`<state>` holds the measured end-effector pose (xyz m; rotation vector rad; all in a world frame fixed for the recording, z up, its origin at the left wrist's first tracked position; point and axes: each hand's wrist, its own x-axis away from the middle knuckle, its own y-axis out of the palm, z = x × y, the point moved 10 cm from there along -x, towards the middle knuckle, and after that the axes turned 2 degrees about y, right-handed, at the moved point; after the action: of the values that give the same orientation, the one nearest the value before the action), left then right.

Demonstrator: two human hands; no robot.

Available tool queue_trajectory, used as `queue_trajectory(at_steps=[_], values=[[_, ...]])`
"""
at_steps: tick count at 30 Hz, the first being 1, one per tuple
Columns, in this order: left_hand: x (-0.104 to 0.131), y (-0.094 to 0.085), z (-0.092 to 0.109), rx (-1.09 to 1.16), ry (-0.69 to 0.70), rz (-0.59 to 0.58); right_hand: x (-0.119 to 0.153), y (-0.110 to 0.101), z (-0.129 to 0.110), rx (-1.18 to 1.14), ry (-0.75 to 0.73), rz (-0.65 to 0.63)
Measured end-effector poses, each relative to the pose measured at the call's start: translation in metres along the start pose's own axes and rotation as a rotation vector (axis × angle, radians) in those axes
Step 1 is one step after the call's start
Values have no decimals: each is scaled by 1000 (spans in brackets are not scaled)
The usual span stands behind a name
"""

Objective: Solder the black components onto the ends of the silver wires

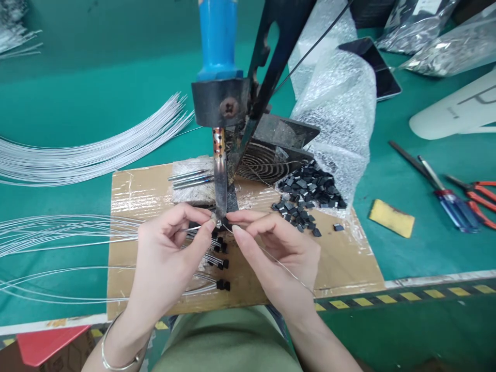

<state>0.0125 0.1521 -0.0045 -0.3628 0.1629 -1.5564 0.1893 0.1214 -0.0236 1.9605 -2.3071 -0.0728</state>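
My left hand (170,258) is closed in a pinch on a thin white wire (191,229), its end close under the tip of a soldering iron (221,191). The iron has a blue handle (218,39) and points straight down in a black clamp (220,102). Between thumb and fingers of my right hand (281,253) is a thin solder wire (287,269), which trails back over the palm. Fingertips partly hide the small joint below the iron tip. White wires with black connectors (222,263) lie on the cardboard (263,284) below.
Behind the iron stands a small fan (267,160). Loose black connectors (310,188) spill from bubble wrap (337,103). A wire bundle (96,150) lies left. To the right are a yellow sponge (391,218), a screwdriver (457,209), pliers (480,199) and a white cup (453,106).
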Motion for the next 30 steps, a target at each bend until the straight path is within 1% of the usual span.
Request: queue_trajectory(at_steps=[2, 4, 6, 8, 10, 12, 13, 15, 17, 20, 22, 23, 25, 26, 28, 30], values=[[4, 0, -3, -99, 14, -28, -2, -8, 0, 10, -6, 48], [9, 3, -5, -186, 48, -69, -5, -28, 0, 0, -23, 174], [16, 7, -6, -249, 123, -123, -5, -56, 0, -54, -55, 311], [25, 11, -5, -306, 222, -158, -4, -86, 2, -132, -80, 412], [33, 12, -6, -352, 296, -162, -2, -118, 10, -156, -49, 514], [40, 11, -6, -355, 334, -151, 4, -148, 16, -132, -26, 616], [43, 9, -5, -347, 346, -143, 5, -158, 19, -90, -7, 635], [45, 3, -2, -337, 353, -121, 4, -168, 24, 16, 30, 641], [40, -10, 4, -364, 352, -74, 3, -168, 31, 80, 76, 627], [19, -42, 12, -520, 392, 58, -1, -156, 39, 56, 89, 592], [-9, -68, 9, -712, 378, 153, -4, -147, 41, 20, 75, 565], [-27, -80, 4, -806, 353, 188, -4, -145, 41, 10, 66, 560], [-66, -100, -6, -854, 331, 211, -3, -144, 39, 3, 44, 571], [-85, -106, -12, -864, 324, 208, -3, -145, 38, 3, 38, 580], [-118, -115, -22, -867, 313, 186, -2, -147, 38, 3, 39, 583], [-142, -118, -31, -854, 300, 146, -3, -147, 39, 2, 38, 576]])
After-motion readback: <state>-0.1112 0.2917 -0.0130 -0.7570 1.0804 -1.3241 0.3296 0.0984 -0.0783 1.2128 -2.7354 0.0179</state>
